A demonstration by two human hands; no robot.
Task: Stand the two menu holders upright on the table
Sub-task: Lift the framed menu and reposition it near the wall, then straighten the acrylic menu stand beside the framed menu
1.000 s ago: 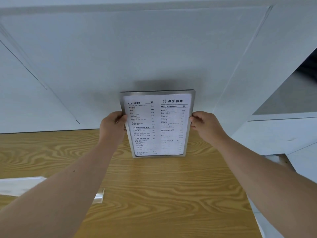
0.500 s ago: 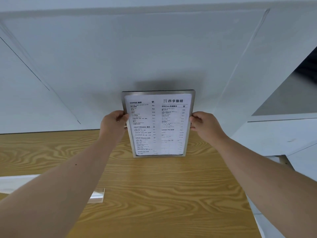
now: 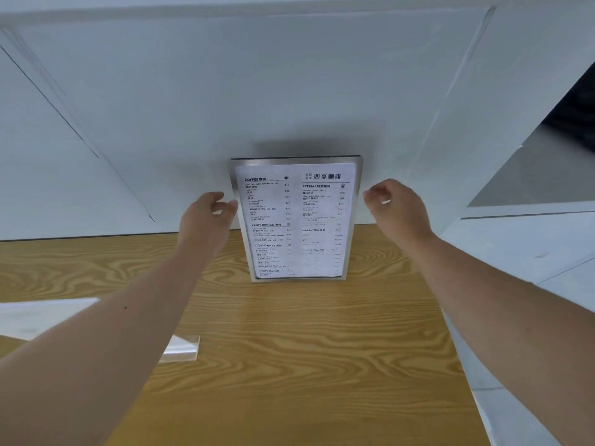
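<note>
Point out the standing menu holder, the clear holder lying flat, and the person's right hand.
standing menu holder (image 3: pixel 296 220), head view, middle of the printed sheet
clear holder lying flat (image 3: pixel 183 347), head view, its transparent base edge
right hand (image 3: pixel 394 207), head view, back of the hand

Table (image 3: pixel 289 365): wood-grain, smooth, satin. Menu holder (image 3: pixel 296 220): brushed metal frame, glossy-covered printed paper. Second holder (image 3: pixel 182 347): clear plastic. Wall (image 3: pixel 257 91): matt white.

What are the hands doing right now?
Left hand: open, fingertips at the menu holder's left edge.
Right hand: open, clear of it.
</note>
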